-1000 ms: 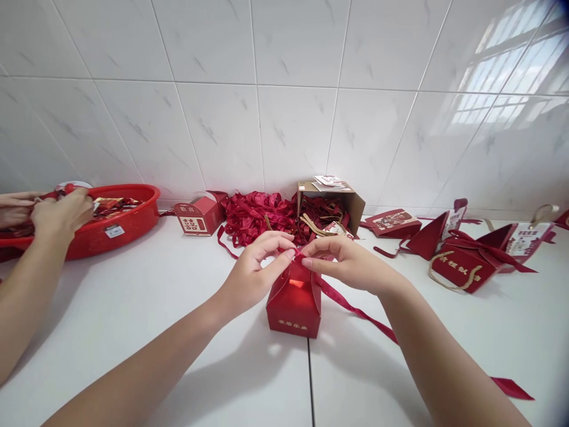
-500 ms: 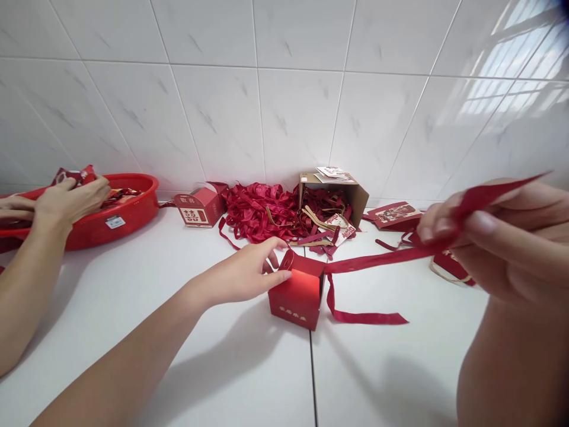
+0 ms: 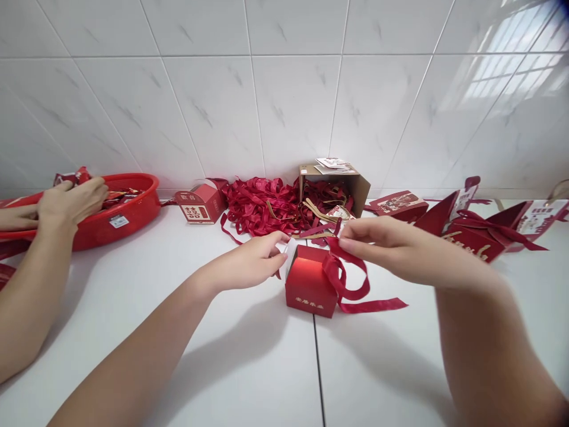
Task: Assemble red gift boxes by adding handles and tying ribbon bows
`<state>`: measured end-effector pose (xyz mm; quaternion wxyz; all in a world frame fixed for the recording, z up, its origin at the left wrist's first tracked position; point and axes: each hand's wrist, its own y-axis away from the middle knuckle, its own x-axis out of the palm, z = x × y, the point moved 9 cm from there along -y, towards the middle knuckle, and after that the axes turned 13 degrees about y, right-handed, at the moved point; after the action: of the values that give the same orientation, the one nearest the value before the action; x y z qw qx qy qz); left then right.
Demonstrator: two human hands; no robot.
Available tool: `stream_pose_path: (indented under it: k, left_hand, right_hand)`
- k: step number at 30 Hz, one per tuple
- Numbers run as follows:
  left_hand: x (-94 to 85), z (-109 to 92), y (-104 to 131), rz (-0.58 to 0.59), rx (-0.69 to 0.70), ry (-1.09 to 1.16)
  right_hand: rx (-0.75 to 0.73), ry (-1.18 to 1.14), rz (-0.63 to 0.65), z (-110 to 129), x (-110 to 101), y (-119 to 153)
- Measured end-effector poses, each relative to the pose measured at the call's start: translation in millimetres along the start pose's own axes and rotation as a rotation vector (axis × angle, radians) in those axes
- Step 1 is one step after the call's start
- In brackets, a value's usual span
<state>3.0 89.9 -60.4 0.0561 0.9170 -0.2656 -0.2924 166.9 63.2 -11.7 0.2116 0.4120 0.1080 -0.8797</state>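
Note:
A small red gift box (image 3: 310, 293) with gold characters stands upright on the white table. My left hand (image 3: 255, 261) is at its left side, thumb and fingers closed on the left flap, whose white inner face shows. A red ribbon (image 3: 362, 279) comes off the box's right side, makes a loop there, and its loose tail lies on the table to the right. My right hand (image 3: 386, 246) pinches the ribbon between thumb and fingers, just above the box's right end.
Behind the box lie a heap of red ribbons (image 3: 262, 204) and a tipped cardboard box (image 3: 361, 193) spilling ribbons. A closed red box (image 3: 202, 204) stands left of them. Several red boxes (image 3: 480, 237) sit at right. Another person's hands (image 3: 75, 198) reach into a red basin (image 3: 128, 219).
My right hand has come left and down to the box with the ribbon, which now loops instead of stretching taut. The left flap has turned outward, showing white.

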Motion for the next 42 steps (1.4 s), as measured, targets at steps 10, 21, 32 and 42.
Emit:
stream_pose_path:
  k: [10, 21, 32, 42]
  left_hand:
    - [2.3, -0.9, -0.1, 0.019, 0.004, 0.015]
    - [9.4, -8.1, 8.2, 0.034, 0.042, -0.018]
    - [2.8, -7.0, -2.8, -0.017, 0.098, -0.084]
    - [-92.8, 56.1, 1.9, -0.263, -0.283, -0.634]
  right_hand:
    - [0.067, -0.176, 0.190, -11.2, 67.5, -47.3]
    - [0.021, -0.106, 0.173, -2.8, 68.6, -46.3]
    - [-0.003, -0.055, 0.087, -0.9, 65.2, -47.6]
    - [0.135, 0.213, -0.269, -21.6, -25.8, 11.7]
